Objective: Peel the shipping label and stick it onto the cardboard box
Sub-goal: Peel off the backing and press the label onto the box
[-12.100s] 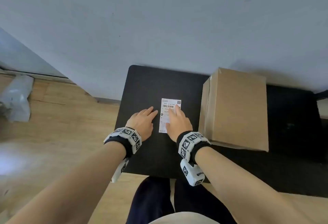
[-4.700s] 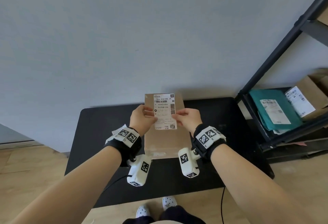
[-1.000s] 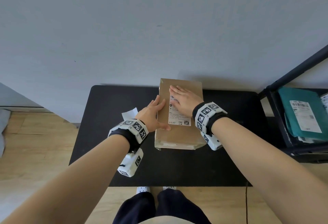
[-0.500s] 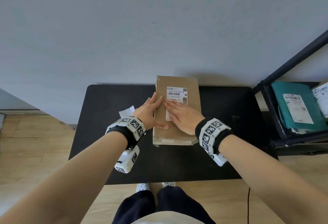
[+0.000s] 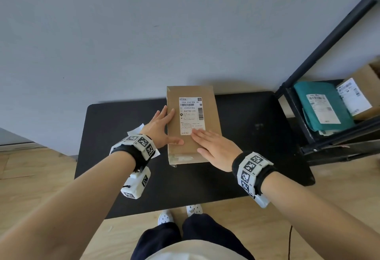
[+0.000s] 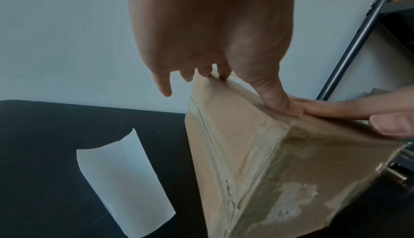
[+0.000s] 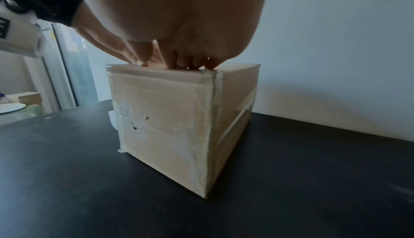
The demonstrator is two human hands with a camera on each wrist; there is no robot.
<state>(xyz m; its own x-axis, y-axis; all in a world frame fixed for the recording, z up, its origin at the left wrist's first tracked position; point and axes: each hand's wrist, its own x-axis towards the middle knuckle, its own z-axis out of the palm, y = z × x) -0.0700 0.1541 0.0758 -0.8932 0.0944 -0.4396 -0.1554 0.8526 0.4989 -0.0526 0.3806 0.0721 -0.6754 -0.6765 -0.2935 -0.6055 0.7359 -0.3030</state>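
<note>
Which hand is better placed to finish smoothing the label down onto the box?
The right hand. It lies flat on the cardboard box with its fingertips already on the shipping label's near edge. The left hand rests against the box's left edge, steadying it, off the label.

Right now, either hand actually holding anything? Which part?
Nothing gripped. Left hand steadies the cardboard box at its left top edge, thumb on top; right hand lies flat, fingers pressing the shipping label's near end.

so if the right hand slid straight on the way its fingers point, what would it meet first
The right hand lies flat on the cardboard box, fingertips at the shipping label's near edge. It would probably ride further over that label first.
</note>
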